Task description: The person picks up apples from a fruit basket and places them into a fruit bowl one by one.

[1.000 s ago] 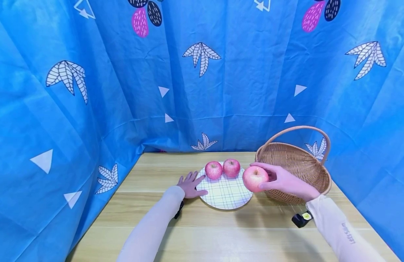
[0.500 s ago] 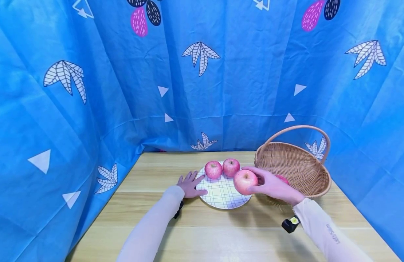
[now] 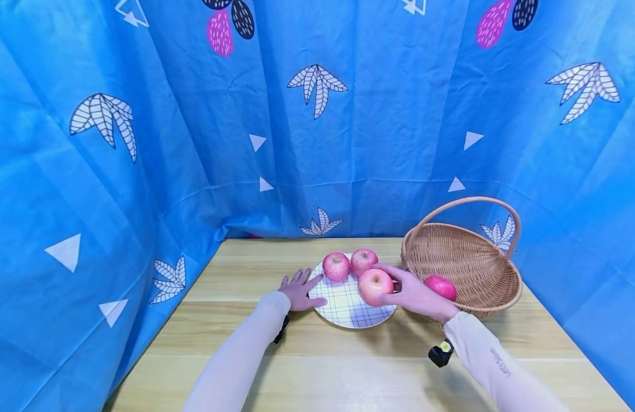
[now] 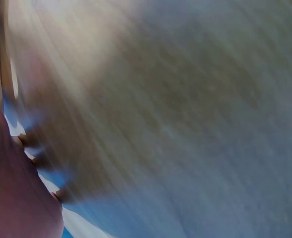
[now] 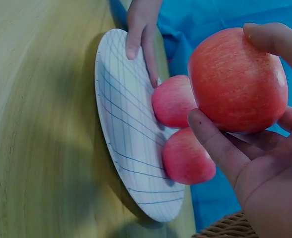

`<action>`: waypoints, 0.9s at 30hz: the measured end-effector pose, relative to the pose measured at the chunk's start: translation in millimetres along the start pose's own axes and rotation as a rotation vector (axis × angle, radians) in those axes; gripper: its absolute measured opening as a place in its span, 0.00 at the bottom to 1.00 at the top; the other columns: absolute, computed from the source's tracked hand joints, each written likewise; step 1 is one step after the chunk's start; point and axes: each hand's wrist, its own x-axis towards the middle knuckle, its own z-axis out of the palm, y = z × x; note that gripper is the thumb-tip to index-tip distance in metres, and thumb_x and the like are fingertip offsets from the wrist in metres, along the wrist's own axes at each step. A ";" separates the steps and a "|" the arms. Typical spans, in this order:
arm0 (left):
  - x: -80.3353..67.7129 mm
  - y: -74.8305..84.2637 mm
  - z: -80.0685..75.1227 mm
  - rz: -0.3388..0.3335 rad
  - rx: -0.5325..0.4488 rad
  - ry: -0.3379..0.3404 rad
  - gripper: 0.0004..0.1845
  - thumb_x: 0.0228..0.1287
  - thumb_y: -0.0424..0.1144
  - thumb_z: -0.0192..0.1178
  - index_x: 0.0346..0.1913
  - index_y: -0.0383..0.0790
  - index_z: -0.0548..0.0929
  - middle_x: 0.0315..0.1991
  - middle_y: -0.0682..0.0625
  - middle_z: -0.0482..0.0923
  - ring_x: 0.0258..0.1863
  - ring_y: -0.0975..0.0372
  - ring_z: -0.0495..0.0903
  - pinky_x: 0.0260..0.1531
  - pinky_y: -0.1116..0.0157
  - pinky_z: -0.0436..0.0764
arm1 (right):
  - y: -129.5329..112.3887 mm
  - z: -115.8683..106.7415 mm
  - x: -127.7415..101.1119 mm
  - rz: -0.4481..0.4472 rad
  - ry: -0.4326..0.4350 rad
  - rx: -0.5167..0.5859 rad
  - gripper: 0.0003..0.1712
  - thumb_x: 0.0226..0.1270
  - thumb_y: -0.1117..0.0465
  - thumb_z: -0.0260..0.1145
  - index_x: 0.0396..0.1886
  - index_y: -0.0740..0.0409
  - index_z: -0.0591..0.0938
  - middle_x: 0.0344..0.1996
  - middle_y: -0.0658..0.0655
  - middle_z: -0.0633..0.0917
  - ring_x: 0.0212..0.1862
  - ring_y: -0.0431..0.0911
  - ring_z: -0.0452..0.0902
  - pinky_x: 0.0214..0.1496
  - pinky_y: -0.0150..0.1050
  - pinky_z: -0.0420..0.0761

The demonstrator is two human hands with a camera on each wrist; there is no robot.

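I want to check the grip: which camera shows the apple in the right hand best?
The right wrist view: the apple fills it, fingers curled round. The head view shows it small over the plate; the left wrist view shows none.

A blue cloth [image 3: 379, 143] hangs as a backdrop behind and to both sides of the table [image 3: 348, 366], closing it in like three walls. The cloth is printed with white leaf sprigs, small white triangles and pink and dark spotted ovals near the top. It falls in soft folds and meets the tabletop along the far edge. The table is light wood with long grain lines. Light is even and bright, casting faint shadows on the wood.
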 end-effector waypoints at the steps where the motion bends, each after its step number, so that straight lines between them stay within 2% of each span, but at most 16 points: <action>1: -0.2 0.2 -0.6 0.002 0.002 -0.001 0.50 0.58 0.83 0.41 0.81 0.68 0.47 0.84 0.50 0.35 0.82 0.49 0.35 0.76 0.38 0.37 | 0.8 1.0 0.9 0.006 -0.005 0.008 0.44 0.59 0.50 0.78 0.73 0.38 0.69 0.66 0.54 0.77 0.62 0.48 0.77 0.62 0.34 0.77; 9: 0.0 -1.3 0.8 -0.001 0.001 0.015 0.50 0.57 0.84 0.41 0.81 0.69 0.48 0.84 0.50 0.36 0.82 0.49 0.35 0.76 0.38 0.38 | 4.0 13.6 8.5 0.060 -0.014 0.060 0.46 0.59 0.51 0.77 0.75 0.37 0.66 0.66 0.54 0.77 0.65 0.48 0.75 0.67 0.45 0.73; 12: 2.9 -4.2 3.9 0.005 -0.011 0.019 0.51 0.55 0.85 0.41 0.80 0.69 0.48 0.84 0.50 0.35 0.82 0.49 0.35 0.76 0.38 0.37 | 6.4 18.9 12.9 0.042 -0.005 0.050 0.48 0.59 0.53 0.77 0.77 0.43 0.64 0.66 0.58 0.77 0.65 0.50 0.75 0.68 0.47 0.74; 18: 2.7 -3.3 4.4 0.009 -0.017 0.022 0.51 0.55 0.85 0.41 0.80 0.69 0.48 0.84 0.50 0.35 0.82 0.49 0.34 0.76 0.38 0.36 | 17.4 29.1 23.4 0.049 0.020 0.046 0.51 0.58 0.53 0.78 0.79 0.50 0.62 0.68 0.59 0.74 0.66 0.52 0.74 0.67 0.48 0.75; 21: 3.2 -3.6 4.5 0.007 -0.004 0.014 0.52 0.56 0.85 0.40 0.81 0.69 0.47 0.84 0.50 0.34 0.82 0.49 0.34 0.76 0.38 0.36 | 23.3 34.3 28.5 0.057 0.023 0.055 0.52 0.57 0.54 0.78 0.78 0.50 0.62 0.69 0.58 0.72 0.66 0.51 0.74 0.67 0.47 0.75; 27: 2.5 -4.3 3.2 0.022 -0.010 0.016 0.52 0.55 0.85 0.41 0.81 0.67 0.47 0.84 0.48 0.36 0.82 0.47 0.35 0.75 0.36 0.37 | 28.8 44.9 36.6 0.054 0.018 0.089 0.51 0.58 0.56 0.77 0.78 0.53 0.63 0.65 0.57 0.78 0.63 0.50 0.76 0.66 0.46 0.75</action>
